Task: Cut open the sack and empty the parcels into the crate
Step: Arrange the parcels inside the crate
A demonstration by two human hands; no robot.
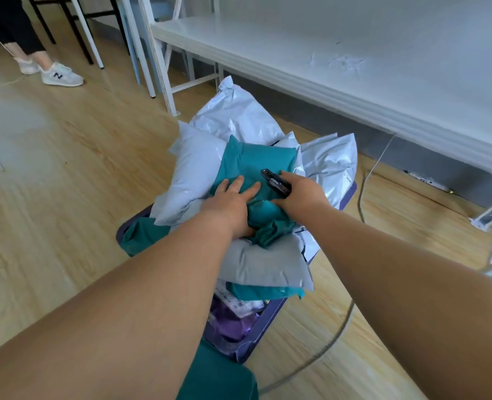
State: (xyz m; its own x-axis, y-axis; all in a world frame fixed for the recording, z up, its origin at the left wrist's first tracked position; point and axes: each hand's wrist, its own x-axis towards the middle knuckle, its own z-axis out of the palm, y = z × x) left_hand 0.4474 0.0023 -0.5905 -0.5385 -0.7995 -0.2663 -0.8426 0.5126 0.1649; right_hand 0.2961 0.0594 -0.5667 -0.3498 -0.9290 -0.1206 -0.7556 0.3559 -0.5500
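Note:
A purple crate point(249, 340) stands on the wooden floor, heaped with several parcels: white-grey mailers point(233, 116) at the back and sides, a grey one point(263, 262) in front, and a teal mailer point(253, 160) on top. My left hand point(232, 202) lies flat on the teal mailer, fingers spread, pressing it down. My right hand point(301, 192) grips a small black cutter point(275, 181) and rests on the same teal mailer beside the left hand. I cannot tell whether the cutter's blade is out.
A white table point(354, 62) stretches along the right, its edge just above the crate. A grey cable point(340, 336) loops over the floor to the right of the crate. Another person's legs and grey sneakers point(57, 73) stand at the far left, near white table legs point(164, 67).

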